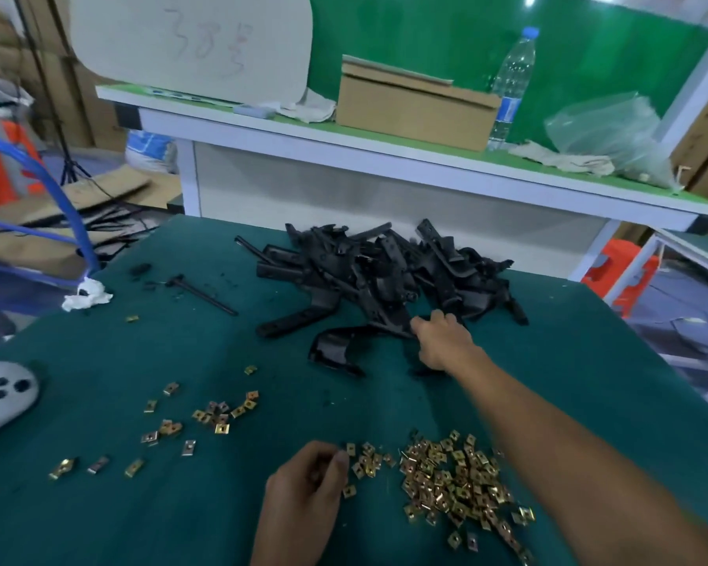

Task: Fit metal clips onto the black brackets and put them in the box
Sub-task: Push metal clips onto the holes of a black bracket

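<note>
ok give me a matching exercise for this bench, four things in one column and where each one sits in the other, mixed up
Things
1. clear plastic water bottle with a blue cap
2. crumpled white tissue
3. big heap of gold-coloured metal clips
4. pile of black plastic brackets

Places
A. near side of the teal table, just right of the left hand
B. table's left edge, beside the blue hose
C. raised shelf, right of the brown cardboard box
D. far middle of the table, right hand reaching into it

Pairs: 1-C, 2-B, 3-A, 4-D
</note>
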Tool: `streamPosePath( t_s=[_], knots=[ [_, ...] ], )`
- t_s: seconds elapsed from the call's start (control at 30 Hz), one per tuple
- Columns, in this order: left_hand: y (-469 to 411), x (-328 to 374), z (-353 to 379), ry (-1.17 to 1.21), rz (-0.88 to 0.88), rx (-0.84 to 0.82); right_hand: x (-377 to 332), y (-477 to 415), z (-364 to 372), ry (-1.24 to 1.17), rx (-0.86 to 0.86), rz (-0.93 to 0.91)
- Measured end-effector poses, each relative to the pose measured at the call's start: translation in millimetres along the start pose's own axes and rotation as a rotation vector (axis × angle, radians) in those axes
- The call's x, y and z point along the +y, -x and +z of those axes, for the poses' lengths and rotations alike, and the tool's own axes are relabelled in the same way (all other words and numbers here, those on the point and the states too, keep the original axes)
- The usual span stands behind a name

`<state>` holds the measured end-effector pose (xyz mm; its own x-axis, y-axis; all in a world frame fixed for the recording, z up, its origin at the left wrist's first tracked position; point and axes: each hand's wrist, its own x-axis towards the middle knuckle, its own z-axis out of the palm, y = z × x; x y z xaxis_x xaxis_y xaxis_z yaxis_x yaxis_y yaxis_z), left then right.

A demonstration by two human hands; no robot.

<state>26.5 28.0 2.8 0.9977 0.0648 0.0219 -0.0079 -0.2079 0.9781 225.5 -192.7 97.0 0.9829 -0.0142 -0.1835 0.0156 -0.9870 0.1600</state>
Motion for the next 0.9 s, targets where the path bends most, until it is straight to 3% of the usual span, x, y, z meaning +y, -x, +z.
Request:
streamPosePath(
  t_s=[0.17, 0.23, 0.33, 0.43, 0.5, 0.63, 0.9],
  knots=[
    [0.7, 1.3, 1.2, -0.011, -0.004, -0.005, -3.3, 10.8, 14.8, 0.180, 0.229, -0.094],
    [1.8, 2.2, 2.0, -0.022, 0.008, 0.003, -11.6, 10.8, 12.7, 0.036, 0.122, -0.044],
    [4.2, 3.6, 1.0, -0.013, 0.010, -0.007, -21.1, 11.2, 1.4, -0.307, -0.167, 0.074],
    [3.0, 6.2, -2.2, 0.010, 0.008, 0.008, -25.8, 13.9, -5.4, -0.514, -0.240, 0.093],
    [2.9, 7.5, -2.7, 0.010, 0.009, 0.025, -23.4, 18.1, -7.6, -0.529, -0.265, 0.100],
    [6.0, 10.7, -2.4, 0.010, 0.016, 0.022, 0.3, 40.8, 0.2, -0.391, -0.004, 0.051],
    [10.3, 15.3, 2.5, -0.089, 0.030, 0.025, 43.4, 146.4, 31.0, -0.828, 0.208, 0.110]
  ],
)
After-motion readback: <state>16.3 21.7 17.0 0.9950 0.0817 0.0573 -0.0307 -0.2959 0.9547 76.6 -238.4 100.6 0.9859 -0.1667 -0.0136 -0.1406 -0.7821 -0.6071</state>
